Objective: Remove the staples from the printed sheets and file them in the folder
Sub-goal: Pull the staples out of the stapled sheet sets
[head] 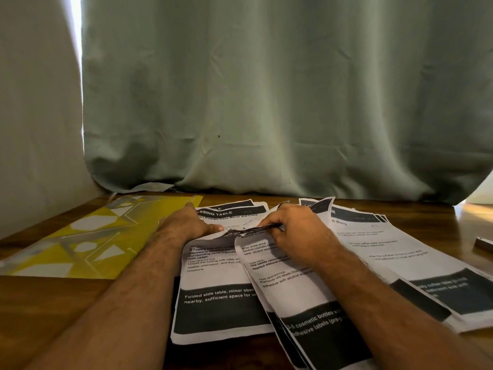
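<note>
White printed sheets (213,265) on brown wooden table (66,303) are pinned by flat left hand (186,225); thin dark tool (262,227) is gripped by right hand (296,231), apparently prying a staple; yellow folder (80,236) lies left

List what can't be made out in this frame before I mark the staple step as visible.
- Staple: head view, too small and hidden where the right hand works a thin dark tool at the sheets.
- Left hand fingertips: tucked against the paper, grip unclear.
- Dark object at right: cut off by the frame edge.
- Yellow folder: contents not shown.
- Right-hand stack text: blurred.
</note>
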A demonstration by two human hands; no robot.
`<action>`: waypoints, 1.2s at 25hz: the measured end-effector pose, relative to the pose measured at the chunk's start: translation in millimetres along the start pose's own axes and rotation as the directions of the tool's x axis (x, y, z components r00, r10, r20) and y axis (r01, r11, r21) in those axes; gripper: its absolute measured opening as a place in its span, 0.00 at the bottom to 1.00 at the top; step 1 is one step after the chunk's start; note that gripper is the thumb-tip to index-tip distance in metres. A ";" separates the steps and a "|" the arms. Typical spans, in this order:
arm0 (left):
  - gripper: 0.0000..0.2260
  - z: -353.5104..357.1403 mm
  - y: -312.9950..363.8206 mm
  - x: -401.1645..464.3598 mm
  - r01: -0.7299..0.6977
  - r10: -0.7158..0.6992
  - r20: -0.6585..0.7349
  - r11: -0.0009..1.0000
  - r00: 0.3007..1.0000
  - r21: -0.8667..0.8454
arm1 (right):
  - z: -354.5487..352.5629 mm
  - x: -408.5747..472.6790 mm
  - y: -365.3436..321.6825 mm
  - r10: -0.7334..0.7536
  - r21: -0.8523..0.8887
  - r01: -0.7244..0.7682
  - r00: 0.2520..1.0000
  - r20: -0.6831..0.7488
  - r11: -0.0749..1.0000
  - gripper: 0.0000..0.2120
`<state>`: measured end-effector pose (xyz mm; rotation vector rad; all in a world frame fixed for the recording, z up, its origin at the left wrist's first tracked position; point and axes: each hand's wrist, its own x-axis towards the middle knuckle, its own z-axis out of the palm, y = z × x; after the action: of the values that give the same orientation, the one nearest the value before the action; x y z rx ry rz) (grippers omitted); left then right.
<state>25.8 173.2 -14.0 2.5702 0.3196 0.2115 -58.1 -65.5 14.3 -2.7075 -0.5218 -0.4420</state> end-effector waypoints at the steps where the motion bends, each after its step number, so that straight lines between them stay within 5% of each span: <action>1: 0.43 -1.3 1.6 -1.9 -0.010 0.010 -0.029 1.000 1.000 -0.002 | 0.0 -0.4 -0.3 -0.003 0.000 0.003 1.000 -0.003 1.000 0.13; 3: 0.41 -5.6 5.2 -7.7 -0.028 0.020 -0.093 0.996 0.995 -0.086 | 1.9 0.1 0.1 0.000 -0.006 0.000 1.000 -0.004 1.000 0.13; 5: 0.31 -10.4 8.4 -13.8 -0.079 0.048 -0.097 0.934 0.994 -0.348 | 4.8 1.8 2.5 0.012 -0.003 -0.012 1.000 -0.027 1.000 0.13; 7: 0.15 -18.4 15.4 -26.4 -0.104 0.172 0.041 0.752 0.984 -0.650 | 7.0 3.2 3.6 0.027 0.027 -0.025 0.996 -0.087 0.999 0.13; 9: 0.10 -26.2 21.6 -43.4 -0.048 0.336 0.195 0.597 0.921 -0.801 | 8.2 3.9 1.8 0.043 0.080 -0.029 0.983 -0.178 0.996 0.20; 12: 0.15 -32.7 22.7 -54.2 0.048 0.494 0.323 0.492 0.807 -0.870 | 9.0 5.3 -3.5 0.064 0.191 -0.018 0.969 -0.237 0.981 0.34; 14: 0.25 -32.6 20.9 -56.4 0.093 0.522 0.368 0.479 0.769 -0.873 | 11.8 9.8 -3.2 0.039 0.162 0.000 0.970 -0.238 0.987 0.27; 16: 0.30 -32.4 22.1 -53.1 0.155 0.447 0.351 0.418 0.823 -0.895 | 11.2 12.3 -1.5 0.040 0.074 -0.025 0.977 -0.210 0.997 0.13; 17: 0.29 -31.5 21.6 -48.7 0.099 0.357 0.269 0.427 0.895 -0.899 | 10.4 11.9 -0.1 0.053 0.064 -0.042 0.982 -0.184 0.997 0.09; 19: 0.18 -29.8 19.9 -35.8 -0.116 0.129 -0.039 0.665 0.991 -0.738 | 8.6 9.1 2.4 0.070 0.086 -0.060 0.991 -0.114 0.994 0.04; 20: 0.14 -26.2 14.3 -27.6 -0.142 0.054 -0.173 0.822 0.983 -0.551 | 7.8 7.3 3.0 0.069 0.095 -0.062 0.995 -0.078 0.994 0.04; 22: 0.16 -18.8 3.5 -20.2 -0.014 -0.022 -0.172 0.978 0.985 -0.208 | 7.4 7.1 3.7 0.080 0.106 -0.077 0.997 -0.019 0.991 0.05; 25: 0.23 -13.2 -3.1 -17.7 0.107 -0.110 -0.039 0.992 0.993 -0.066 | 8.0 8.9 3.5 0.107 0.111 -0.109 0.994 0.023 0.988 0.09; 30: 0.19 -14.1 1.4 -20.2 0.074 -0.084 -0.150 0.995 0.985 -0.065 | 9.9 9.3 6.0 0.109 0.108 -0.110 0.994 0.019 0.988 0.10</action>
<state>3.7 173.5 -3.1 2.4824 0.4642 0.3837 -45.1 -64.1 7.2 -2.6196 -0.3865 -0.3559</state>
